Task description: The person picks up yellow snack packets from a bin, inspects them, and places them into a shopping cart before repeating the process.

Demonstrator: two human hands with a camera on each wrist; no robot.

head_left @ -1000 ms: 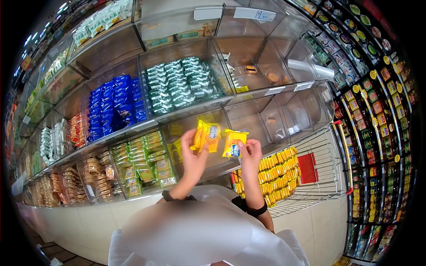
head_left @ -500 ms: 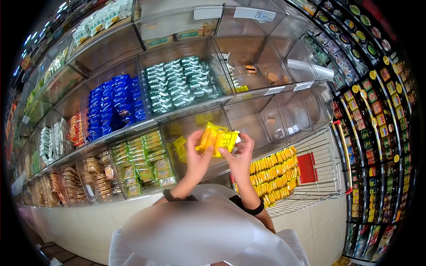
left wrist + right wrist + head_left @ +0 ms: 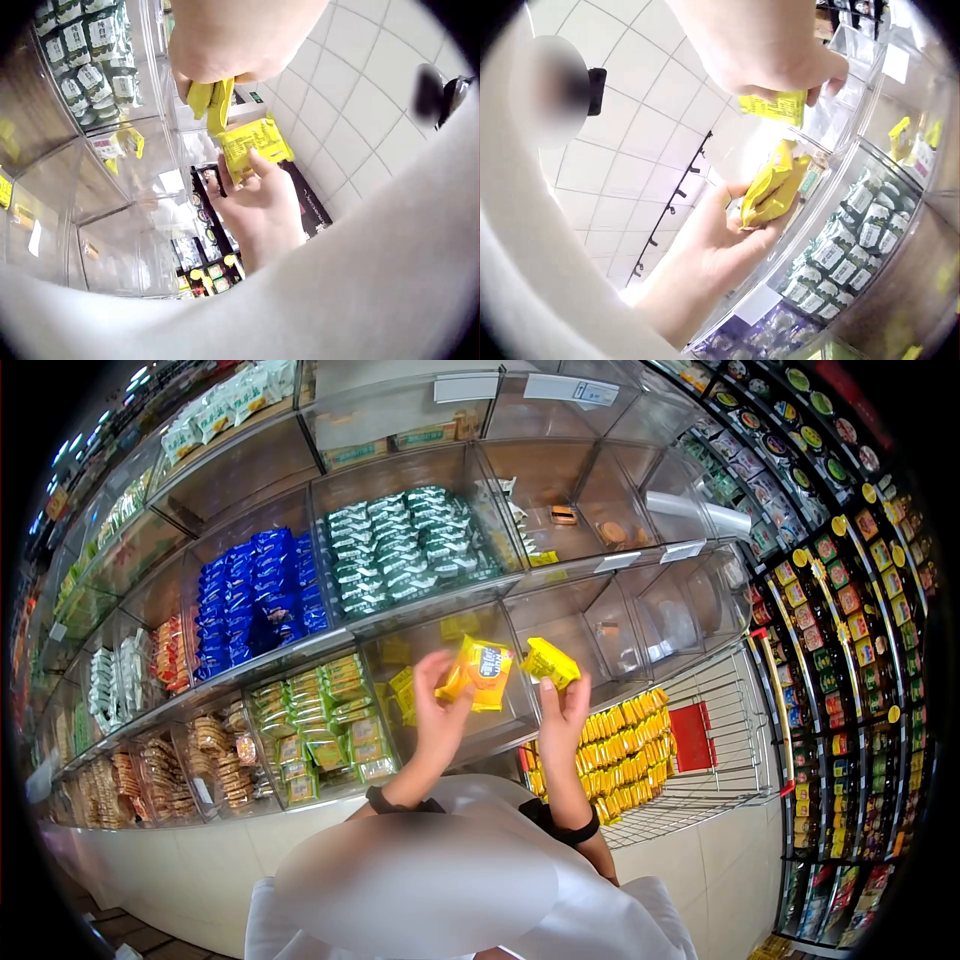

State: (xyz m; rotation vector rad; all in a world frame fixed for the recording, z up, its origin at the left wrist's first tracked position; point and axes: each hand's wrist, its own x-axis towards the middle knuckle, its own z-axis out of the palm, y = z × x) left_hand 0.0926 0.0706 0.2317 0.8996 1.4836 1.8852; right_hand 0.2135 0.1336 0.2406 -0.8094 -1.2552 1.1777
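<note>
The person in front of me has yellow snack packets in both hands, up in the air before the clear plastic bins [image 3: 590, 635]. The left hand [image 3: 440, 700] pinches a pair of packets [image 3: 482, 675], thumb on the near side and fingers behind; they jut out to the right past the fingertips, tilted and overlapping. The front one looks glossy and plump, with an orange picture and blue-and-white lettering. The right hand [image 3: 564, 712] grips a single packet [image 3: 551, 663], its thumb pressed on the face and the fingers round the back and lower edge, so most of it sticks up beyond the tips. That one turns a side covered in small dark print towards the left hand. A narrow gap separates the two hands' packets. Beyond them, loose yellow packets [image 3: 404, 695] lie in the bin behind the left hand, beside a bin of green packets [image 3: 325, 730]; dark-green packets [image 3: 410, 550] fill one on the row above. By the person's right arm, a shopping cart [image 3: 735, 760] carries tight rows of yellow packets [image 3: 620, 750].
</note>
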